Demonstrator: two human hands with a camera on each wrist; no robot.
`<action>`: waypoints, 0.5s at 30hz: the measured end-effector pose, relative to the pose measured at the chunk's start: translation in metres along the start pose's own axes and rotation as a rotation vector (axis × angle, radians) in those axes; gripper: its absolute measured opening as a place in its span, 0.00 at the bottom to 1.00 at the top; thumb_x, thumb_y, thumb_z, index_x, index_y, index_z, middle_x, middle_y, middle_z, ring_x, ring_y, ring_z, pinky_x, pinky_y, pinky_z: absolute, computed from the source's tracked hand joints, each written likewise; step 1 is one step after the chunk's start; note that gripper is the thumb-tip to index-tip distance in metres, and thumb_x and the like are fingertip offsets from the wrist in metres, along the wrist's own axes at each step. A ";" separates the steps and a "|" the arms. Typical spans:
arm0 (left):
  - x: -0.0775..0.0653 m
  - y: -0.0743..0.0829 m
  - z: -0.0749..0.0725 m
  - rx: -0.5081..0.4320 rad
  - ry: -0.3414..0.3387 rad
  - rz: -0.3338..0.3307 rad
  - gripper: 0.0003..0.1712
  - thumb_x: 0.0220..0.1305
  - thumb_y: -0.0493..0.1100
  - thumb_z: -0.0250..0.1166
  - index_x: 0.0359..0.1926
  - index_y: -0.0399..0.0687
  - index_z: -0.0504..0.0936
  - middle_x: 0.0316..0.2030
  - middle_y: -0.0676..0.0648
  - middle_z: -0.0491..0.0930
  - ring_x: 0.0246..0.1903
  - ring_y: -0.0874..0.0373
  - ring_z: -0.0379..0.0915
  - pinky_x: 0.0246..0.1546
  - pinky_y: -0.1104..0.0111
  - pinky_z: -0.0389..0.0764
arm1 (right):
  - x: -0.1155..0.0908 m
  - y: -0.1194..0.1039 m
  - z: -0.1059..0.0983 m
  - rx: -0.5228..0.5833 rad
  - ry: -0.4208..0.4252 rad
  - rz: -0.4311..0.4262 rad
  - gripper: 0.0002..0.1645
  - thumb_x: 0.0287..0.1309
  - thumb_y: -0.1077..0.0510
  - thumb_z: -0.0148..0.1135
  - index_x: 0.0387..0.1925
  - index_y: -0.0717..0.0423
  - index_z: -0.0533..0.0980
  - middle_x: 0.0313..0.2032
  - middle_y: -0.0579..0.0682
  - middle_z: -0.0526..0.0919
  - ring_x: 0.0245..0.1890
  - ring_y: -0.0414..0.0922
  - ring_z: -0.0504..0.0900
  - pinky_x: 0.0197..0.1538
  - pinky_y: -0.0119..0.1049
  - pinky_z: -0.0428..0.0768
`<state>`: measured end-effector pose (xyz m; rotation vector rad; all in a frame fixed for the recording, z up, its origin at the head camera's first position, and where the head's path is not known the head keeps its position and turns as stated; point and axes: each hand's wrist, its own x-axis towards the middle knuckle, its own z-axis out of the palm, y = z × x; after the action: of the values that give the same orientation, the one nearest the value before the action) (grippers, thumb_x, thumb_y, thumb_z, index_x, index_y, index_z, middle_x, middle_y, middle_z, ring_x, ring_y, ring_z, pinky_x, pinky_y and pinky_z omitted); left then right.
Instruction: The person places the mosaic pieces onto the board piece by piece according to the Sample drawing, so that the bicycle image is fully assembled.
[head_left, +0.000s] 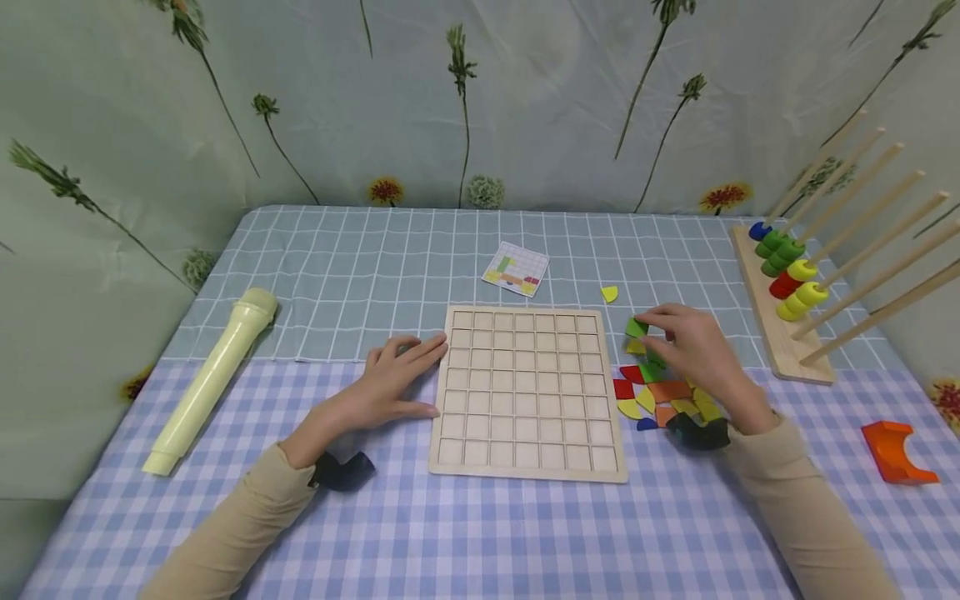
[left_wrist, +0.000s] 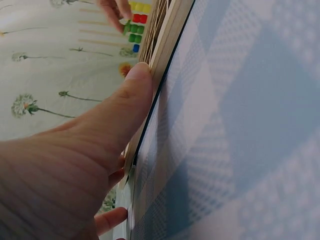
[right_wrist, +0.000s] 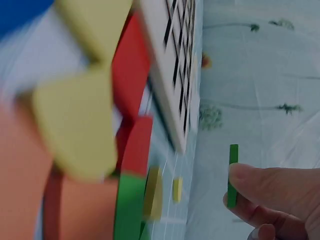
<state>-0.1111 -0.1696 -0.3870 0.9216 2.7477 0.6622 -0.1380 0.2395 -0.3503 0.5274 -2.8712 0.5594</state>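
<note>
A square wooden grid board (head_left: 527, 392) lies in the middle of the table. My left hand (head_left: 386, 387) rests along its left side, fingers extended and thumb touching the edge; the thumb (left_wrist: 127, 105) shows at the rim in the left wrist view. Right of the board, my right hand (head_left: 697, 350) pinches a flat green block (right_wrist: 233, 154) between thumb and fingertips, raised over loose pieces. Under and beside that hand lie an orange block (head_left: 669, 392), a red square (head_left: 623, 389) and several yellow, green and blue pieces. One yellow quarter-round piece (head_left: 610, 293) lies apart, farther back.
A pattern card (head_left: 516, 269) lies behind the board. At the right stands a wooden peg rack (head_left: 787, 333) with coloured beads and tall rods. An orange arched block (head_left: 896, 452) sits at the right edge. On the left lies a pale yellow tube (head_left: 210, 383) with a wider end.
</note>
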 end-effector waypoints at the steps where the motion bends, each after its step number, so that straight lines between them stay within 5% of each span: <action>1: 0.000 0.000 0.000 0.000 0.000 -0.001 0.51 0.53 0.57 0.67 0.73 0.49 0.52 0.73 0.47 0.50 0.67 0.42 0.48 0.55 0.47 0.49 | 0.001 -0.003 0.001 0.007 0.017 -0.017 0.20 0.48 0.65 0.69 0.45 0.66 0.80 0.39 0.62 0.83 0.27 0.46 0.72 0.29 0.29 0.71; 15: 0.000 0.001 -0.005 -0.036 -0.022 -0.004 0.51 0.55 0.57 0.67 0.73 0.49 0.51 0.74 0.48 0.49 0.68 0.44 0.44 0.56 0.46 0.48 | 0.017 -0.052 0.024 0.074 0.005 -0.209 0.17 0.47 0.64 0.70 0.43 0.62 0.82 0.39 0.58 0.85 0.24 0.42 0.73 0.27 0.30 0.70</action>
<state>-0.1120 -0.1706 -0.3823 0.9102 2.7080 0.6945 -0.1369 0.1796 -0.3509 0.8245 -2.7534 0.6320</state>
